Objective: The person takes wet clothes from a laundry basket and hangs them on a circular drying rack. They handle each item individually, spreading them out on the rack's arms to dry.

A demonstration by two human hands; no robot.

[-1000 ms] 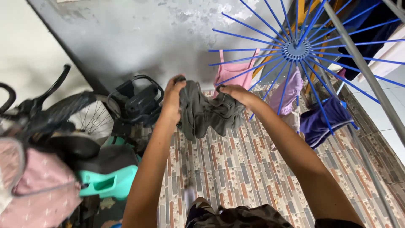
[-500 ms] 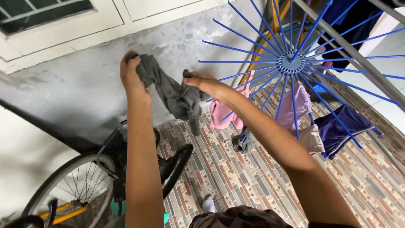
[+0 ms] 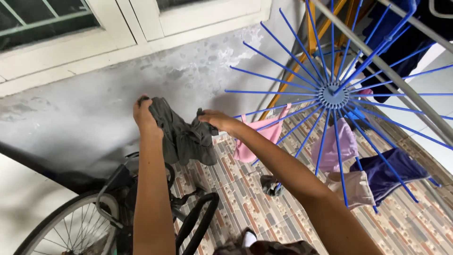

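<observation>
From my head camera: I hold the grey garment (image 3: 184, 137) up in front of the wall, beside the blue spoked drying rack (image 3: 333, 97), stretched between both hands so it hangs open. My left hand (image 3: 143, 115) is clenched on one edge, my right hand (image 3: 214, 121) pinching the other.

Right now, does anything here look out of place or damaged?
A small dark cloth lies crumpled on the tiled floor under the blue drying rack, not hung like the rest. The grey wall is blotchy and stained.
</observation>
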